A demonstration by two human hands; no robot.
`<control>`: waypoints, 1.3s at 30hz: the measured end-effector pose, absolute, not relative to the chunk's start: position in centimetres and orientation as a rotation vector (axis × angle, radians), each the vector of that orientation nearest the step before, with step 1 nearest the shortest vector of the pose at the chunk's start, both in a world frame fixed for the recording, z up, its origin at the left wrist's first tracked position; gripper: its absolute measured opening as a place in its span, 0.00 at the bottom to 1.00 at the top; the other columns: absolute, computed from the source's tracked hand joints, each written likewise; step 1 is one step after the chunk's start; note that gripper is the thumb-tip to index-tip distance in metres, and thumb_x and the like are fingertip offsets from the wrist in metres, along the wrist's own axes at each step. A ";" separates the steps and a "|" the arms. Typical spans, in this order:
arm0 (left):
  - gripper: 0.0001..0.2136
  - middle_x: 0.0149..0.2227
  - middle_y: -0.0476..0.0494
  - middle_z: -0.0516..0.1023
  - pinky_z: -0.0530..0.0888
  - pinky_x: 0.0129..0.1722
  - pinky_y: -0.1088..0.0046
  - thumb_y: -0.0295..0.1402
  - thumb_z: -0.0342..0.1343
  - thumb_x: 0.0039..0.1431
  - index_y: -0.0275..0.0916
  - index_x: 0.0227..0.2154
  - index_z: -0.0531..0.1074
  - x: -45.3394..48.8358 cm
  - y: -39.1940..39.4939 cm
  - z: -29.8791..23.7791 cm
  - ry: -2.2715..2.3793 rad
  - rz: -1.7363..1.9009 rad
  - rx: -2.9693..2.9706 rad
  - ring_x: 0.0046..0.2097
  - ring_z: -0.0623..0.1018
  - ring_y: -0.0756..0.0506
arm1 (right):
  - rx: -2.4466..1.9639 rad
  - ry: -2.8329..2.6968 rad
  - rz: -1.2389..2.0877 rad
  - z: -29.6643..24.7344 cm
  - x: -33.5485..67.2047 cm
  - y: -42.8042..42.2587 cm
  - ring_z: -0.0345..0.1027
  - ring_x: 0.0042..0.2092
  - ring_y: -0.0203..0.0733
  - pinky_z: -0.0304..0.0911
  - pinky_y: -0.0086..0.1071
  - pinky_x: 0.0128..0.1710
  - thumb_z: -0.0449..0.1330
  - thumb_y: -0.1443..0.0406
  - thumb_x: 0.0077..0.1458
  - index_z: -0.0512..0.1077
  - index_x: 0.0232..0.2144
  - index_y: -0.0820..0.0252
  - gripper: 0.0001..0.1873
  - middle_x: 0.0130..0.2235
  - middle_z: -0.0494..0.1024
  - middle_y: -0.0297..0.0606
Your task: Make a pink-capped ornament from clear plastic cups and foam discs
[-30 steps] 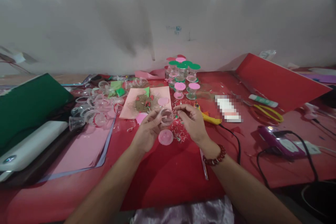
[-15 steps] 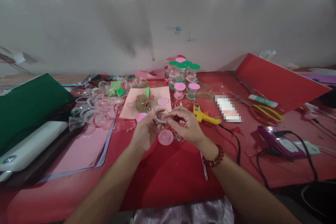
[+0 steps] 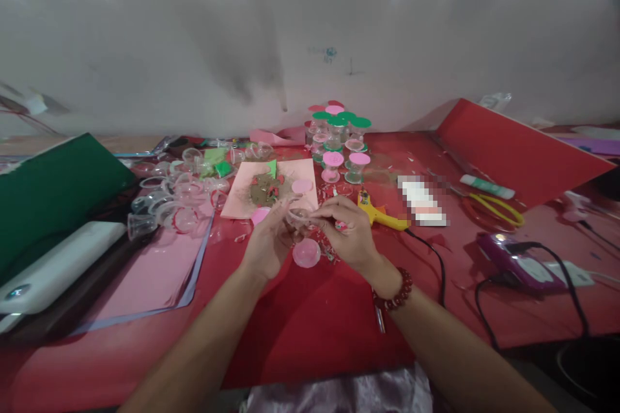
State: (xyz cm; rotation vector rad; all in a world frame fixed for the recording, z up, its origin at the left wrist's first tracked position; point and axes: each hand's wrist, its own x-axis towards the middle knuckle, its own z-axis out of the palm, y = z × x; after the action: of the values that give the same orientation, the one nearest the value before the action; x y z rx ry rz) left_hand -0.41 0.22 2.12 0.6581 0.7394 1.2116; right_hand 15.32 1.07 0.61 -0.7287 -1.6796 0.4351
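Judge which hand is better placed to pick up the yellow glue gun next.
Right, probably: the right hand lies just beside the yellow glue gun, fingertips only at the rim of the clear cup, which the left hand grips.

Nothing legible shows: a small blue-green mark (image 3: 330, 53) on the wall (image 3: 145, 64) beyond the counter's (image 3: 310, 322) far edge is too faint.

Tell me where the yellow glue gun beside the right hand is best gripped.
Probably at the cord end of the yellow glue gun, from the right. It lies flat on the red table, black cord trailing right, while its other end sits close to the right hand, which pinches the clear cup with the left hand.
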 end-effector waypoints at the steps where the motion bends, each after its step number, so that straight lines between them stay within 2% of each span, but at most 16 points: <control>1: 0.13 0.29 0.47 0.77 0.69 0.25 0.76 0.38 0.58 0.57 0.37 0.43 0.73 -0.4 0.2 2.1 0.752 1.211 0.659 0.25 0.74 0.51 | -0.736 -1.671 0.426 0.6 15.3 1.1 0.69 0.33 0.36 0.67 0.31 0.32 0.64 0.71 0.55 0.78 0.32 0.56 0.05 0.30 0.74 0.35; 6: 0.15 0.28 0.46 0.77 0.68 0.25 0.75 0.38 0.57 0.58 0.36 0.45 0.73 -0.5 0.1 2.1 0.760 1.170 0.679 0.25 0.73 0.50 | -0.742 -1.664 0.426 0.8 15.3 0.9 0.69 0.33 0.37 0.67 0.31 0.33 0.64 0.71 0.55 0.76 0.30 0.57 0.04 0.30 0.74 0.35; 12: 0.14 0.27 0.45 0.77 0.68 0.25 0.74 0.39 0.54 0.60 0.35 0.42 0.75 -0.8 0.3 1.7 0.727 1.133 0.682 0.25 0.74 0.49 | -0.715 -1.716 0.452 1.2 15.2 0.4 0.68 0.32 0.36 0.66 0.30 0.32 0.61 0.73 0.56 0.74 0.28 0.59 0.07 0.30 0.72 0.35; 22: 0.13 0.28 0.44 0.76 0.69 0.26 0.76 0.37 0.52 0.61 0.33 0.42 0.75 -0.6 0.3 1.8 0.715 1.130 0.669 0.26 0.73 0.50 | -0.700 -1.831 0.399 1.0 15.2 0.3 0.67 0.34 0.37 0.65 0.30 0.34 0.58 0.73 0.57 0.71 0.28 0.58 0.08 0.31 0.71 0.36; 32: 0.13 0.29 0.44 0.76 0.71 0.27 0.75 0.36 0.52 0.62 0.33 0.42 0.74 -0.6 0.4 1.8 0.708 1.145 0.640 0.26 0.74 0.50 | -0.713 -1.805 0.380 0.4 15.1 0.4 0.67 0.35 0.37 0.65 0.30 0.35 0.58 0.75 0.58 0.71 0.31 0.58 0.08 0.33 0.72 0.36; 39: 0.12 0.28 0.46 0.76 0.70 0.25 0.76 0.36 0.55 0.60 0.35 0.43 0.72 -0.4 0.3 2.2 0.702 1.180 0.634 0.25 0.73 0.51 | -0.750 -1.788 0.351 0.1 15.1 0.6 0.68 0.35 0.38 0.66 0.31 0.33 0.59 0.74 0.57 0.73 0.30 0.57 0.08 0.32 0.73 0.36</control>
State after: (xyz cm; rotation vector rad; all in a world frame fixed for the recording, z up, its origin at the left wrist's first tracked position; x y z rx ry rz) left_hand -0.44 0.27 2.17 0.6341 0.7020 1.1800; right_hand 15.13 0.64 0.07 -0.7496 -1.7881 0.3514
